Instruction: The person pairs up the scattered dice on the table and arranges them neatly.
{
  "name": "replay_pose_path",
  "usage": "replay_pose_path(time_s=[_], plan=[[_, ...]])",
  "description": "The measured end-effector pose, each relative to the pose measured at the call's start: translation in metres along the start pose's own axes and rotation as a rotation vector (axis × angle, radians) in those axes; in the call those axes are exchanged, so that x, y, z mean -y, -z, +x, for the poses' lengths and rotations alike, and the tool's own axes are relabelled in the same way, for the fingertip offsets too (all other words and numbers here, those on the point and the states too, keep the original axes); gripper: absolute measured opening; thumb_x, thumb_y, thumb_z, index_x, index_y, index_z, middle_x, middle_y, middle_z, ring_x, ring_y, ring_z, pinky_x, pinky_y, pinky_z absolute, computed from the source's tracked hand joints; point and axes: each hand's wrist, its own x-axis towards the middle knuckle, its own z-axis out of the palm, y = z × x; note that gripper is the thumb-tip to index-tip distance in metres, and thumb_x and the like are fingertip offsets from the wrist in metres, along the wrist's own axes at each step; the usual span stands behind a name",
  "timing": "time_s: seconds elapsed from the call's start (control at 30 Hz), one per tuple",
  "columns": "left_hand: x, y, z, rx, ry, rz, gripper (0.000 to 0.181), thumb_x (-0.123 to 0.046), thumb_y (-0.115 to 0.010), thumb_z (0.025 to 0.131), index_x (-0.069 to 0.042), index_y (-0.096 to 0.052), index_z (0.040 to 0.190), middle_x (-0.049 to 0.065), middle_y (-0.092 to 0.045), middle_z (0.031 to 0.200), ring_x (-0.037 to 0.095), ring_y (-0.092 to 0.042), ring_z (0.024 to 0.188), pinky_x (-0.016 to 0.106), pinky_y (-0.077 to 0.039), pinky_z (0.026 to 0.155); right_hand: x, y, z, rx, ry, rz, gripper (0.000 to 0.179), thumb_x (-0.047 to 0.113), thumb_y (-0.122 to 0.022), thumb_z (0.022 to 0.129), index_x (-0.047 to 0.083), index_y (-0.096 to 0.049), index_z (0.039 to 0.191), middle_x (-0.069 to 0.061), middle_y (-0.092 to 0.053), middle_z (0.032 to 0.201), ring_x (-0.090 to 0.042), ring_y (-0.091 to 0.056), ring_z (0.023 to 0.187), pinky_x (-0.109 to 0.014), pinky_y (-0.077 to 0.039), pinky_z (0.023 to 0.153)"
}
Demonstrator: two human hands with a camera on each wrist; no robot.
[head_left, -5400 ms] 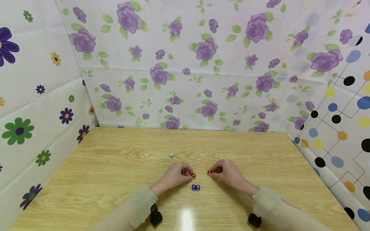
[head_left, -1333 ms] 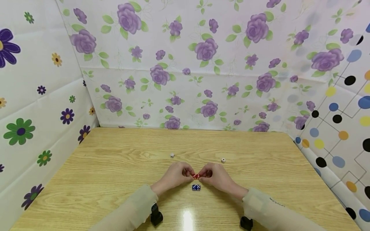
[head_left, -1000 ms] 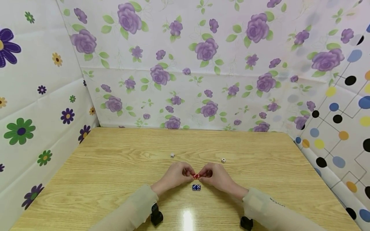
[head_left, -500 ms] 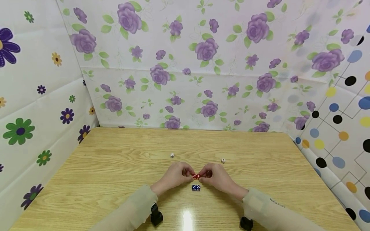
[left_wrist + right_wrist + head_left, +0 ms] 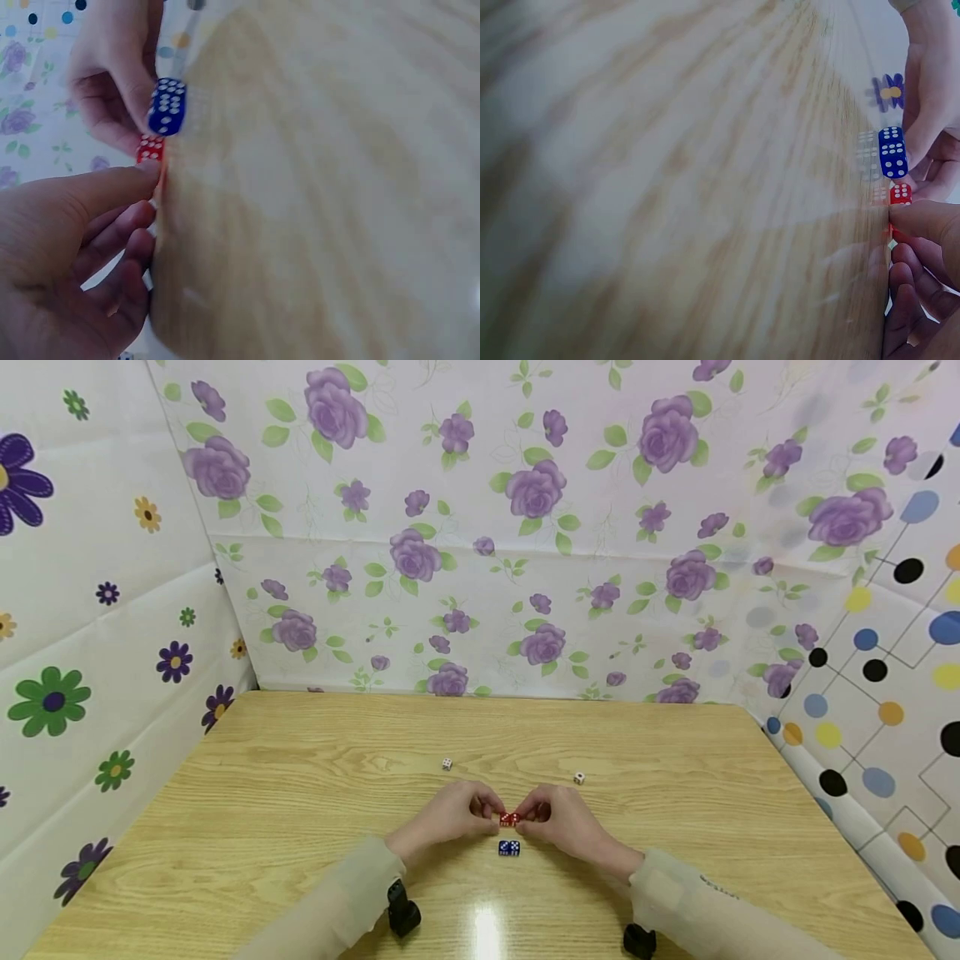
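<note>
Two red dice sit side by side on the wooden table, a left red die point(image 5: 505, 819) and a right red die point(image 5: 515, 819). My left hand point(image 5: 459, 810) is just left of the left one, its thumb and fingertips drawn slightly off it. My right hand point(image 5: 564, 820) pinches the right red die between thumb and finger. Nearer to me lies a touching pair of blue dice point(image 5: 509, 848). In the left wrist view my left thumb point(image 5: 120, 187) partly covers the red dice. The right wrist view has my right thumb point(image 5: 922, 221) against a red die point(image 5: 901, 194).
Farther back lie a white die point(image 5: 447, 764) on the left and another white die point(image 5: 579, 778) behind my right hand. The wooden table point(image 5: 300, 777) meets patterned cloth walls at the back and both sides. Light glares off its near part.
Several seconds ago the red dice were apart; my right hand brought its die leftward against the other. Just now my left hand has shifted slightly left, away from the left red die.
</note>
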Motion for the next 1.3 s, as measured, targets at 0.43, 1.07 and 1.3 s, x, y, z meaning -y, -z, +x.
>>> replay_pose_path(time_s=[0.43,1.07,1.3], plan=[[0.023,0.044,0.009,-0.113,0.006,0.034,0.018,-0.005,-0.07,0.09,-0.004,-0.072,0.108,0.005,-0.068,0.089,0.013,-0.059,0.079,0.021,-0.048,0.064,-0.001,-0.001,0.0,-0.004,-0.004,-0.018,0.009,0.013,-0.08,0.081,0.016,-0.075,0.088,0.005,-0.067,0.079,-0.002,-0.055,0.066,-0.018,-0.047,0.06],[0.067,0.065,0.009,-0.208,0.108,0.043,0.019,-0.005,-0.069,0.091,-0.006,-0.071,0.109,0.01,-0.064,0.099,0.016,-0.057,0.083,0.031,-0.048,0.075,0.0,-0.001,-0.001,0.001,-0.01,-0.009,0.009,0.012,-0.079,0.082,0.014,-0.075,0.09,0.004,-0.068,0.081,-0.003,-0.055,0.068,-0.018,-0.048,0.061],[0.066,0.063,0.011,-0.22,0.136,0.066,0.012,-0.009,-0.071,0.09,-0.008,-0.073,0.101,0.01,-0.063,0.098,0.015,-0.057,0.081,0.03,-0.048,0.074,0.0,0.0,-0.001,0.0,-0.009,-0.009,0.01,0.012,-0.079,0.082,0.013,-0.075,0.09,0.004,-0.068,0.08,-0.002,-0.054,0.067,-0.019,-0.047,0.06]])
